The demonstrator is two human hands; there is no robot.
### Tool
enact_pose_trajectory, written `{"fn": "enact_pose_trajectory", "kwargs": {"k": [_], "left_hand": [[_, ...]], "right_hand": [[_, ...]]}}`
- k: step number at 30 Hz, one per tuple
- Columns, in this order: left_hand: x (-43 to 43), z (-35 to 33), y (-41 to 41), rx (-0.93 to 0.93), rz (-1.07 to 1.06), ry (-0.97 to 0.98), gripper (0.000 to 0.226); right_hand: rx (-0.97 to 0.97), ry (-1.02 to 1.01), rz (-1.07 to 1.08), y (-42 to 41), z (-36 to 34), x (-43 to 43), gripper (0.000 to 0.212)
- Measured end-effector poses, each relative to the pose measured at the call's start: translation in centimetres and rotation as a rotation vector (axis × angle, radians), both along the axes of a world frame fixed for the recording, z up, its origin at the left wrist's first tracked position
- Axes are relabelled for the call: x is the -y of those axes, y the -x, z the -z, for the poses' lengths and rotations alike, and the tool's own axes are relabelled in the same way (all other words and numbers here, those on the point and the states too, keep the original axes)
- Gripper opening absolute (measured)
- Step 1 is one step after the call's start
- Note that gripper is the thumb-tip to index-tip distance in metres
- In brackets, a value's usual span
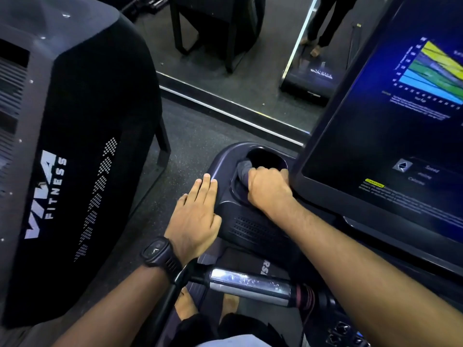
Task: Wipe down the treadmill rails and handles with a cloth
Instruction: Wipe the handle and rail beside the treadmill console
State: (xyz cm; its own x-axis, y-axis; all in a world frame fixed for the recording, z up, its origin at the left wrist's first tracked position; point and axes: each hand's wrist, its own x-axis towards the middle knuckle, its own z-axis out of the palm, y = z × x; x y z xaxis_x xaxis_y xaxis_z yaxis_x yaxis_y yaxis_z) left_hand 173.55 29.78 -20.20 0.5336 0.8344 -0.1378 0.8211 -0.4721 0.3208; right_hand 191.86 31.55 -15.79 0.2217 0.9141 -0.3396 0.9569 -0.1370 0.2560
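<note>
My right hand [269, 187] grips a grey cloth [244, 167] and pushes it into the round cup holder [266, 156] at the left end of the dark treadmill console [250, 229]. Only a bunched end of the cloth shows above my knuckles. My left hand [196, 216] lies flat with straight fingers on the console's left edge, a black watch on its wrist. Below my arms runs a chrome handle bar [250, 284] with a black grip, untouched by either hand.
The treadmill's lit screen [400, 121] rises at the right. A large black machine [62, 146] marked VIVA FITNESS stands close on the left. A floor mirror [238, 71] lies ahead, with dark rubber floor between. My bare feet show at the bottom.
</note>
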Motion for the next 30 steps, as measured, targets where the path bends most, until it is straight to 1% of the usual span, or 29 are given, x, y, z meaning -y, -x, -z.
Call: {"fn": "enact_pose_trajectory", "kwargs": {"k": [2, 3, 4, 6, 7, 9, 10, 14, 17, 20, 23, 25, 27, 30], "left_hand": [[-0.2, 0.1, 0.3, -0.027, 0.011, -0.014, 0.08], [-0.2, 0.2, 0.3, -0.03, 0.014, -0.016, 0.08], [-0.2, 0.2, 0.4, -0.026, 0.016, -0.014, 0.08], [-0.2, 0.2, 0.5, -0.018, 0.018, -0.014, 0.08], [-0.2, 0.2, 0.5, -0.013, 0.022, -0.015, 0.08], [-0.2, 0.1, 0.4, -0.007, 0.03, -0.012, 0.08], [-0.2, 0.1, 0.4, -0.01, 0.032, -0.009, 0.079], [-0.2, 0.1, 0.3, -0.002, 0.034, -0.001, 0.077], [-0.1, 0.3, 0.4, 0.008, 0.033, 0.002, 0.077], [-0.2, 0.4, 0.4, 0.014, 0.03, 0.011, 0.078], [-0.2, 0.5, 0.4, 0.016, 0.019, 0.019, 0.077], [-0.3, 0.5, 0.4, 0.016, 0.014, 0.022, 0.077], [-0.4, 0.5, 0.4, 0.025, 0.006, 0.027, 0.077], [-0.3, 0.7, 0.5, 0.031, -0.008, 0.043, 0.077]], "right_hand": [[0.27, -0.02, -0.14, 1.0, 0.4, 1.2, 0.04], [0.374, -0.012, -0.181, 1.5, 0.5, 1.8, 0.044], [0.431, -0.008, -0.214, 1.7, 0.3, 1.8, 0.044], [0.424, -0.048, -0.246, 0.8, 0.9, 0.2, 0.036], [0.364, -0.066, -0.229, -0.1, 1.4, -0.9, 0.031], [0.201, -0.089, -0.155, -1.9, 2.2, -2.6, 0.03], [0.171, -0.076, -0.145, -2.4, 2.5, -2.9, 0.029], [0.268, 0.089, -0.295, -2.3, 1.7, -2.9, 0.024], [0.316, 0.181, -0.37, -2.4, 1.3, -3.6, 0.035], [0.337, 0.284, -0.38, -2.3, 1.2, -4.3, 0.04], [0.37, 0.334, -0.364, -2.1, 1.0, -4.4, 0.04], [0.475, 0.378, -0.379, -1.4, 0.7, -4.3, 0.041], [0.618, 0.413, -0.447, -0.7, 0.5, -3.8, 0.043], [0.709, 0.441, -0.472, 0.0, 0.3, -2.9, 0.045]]}}
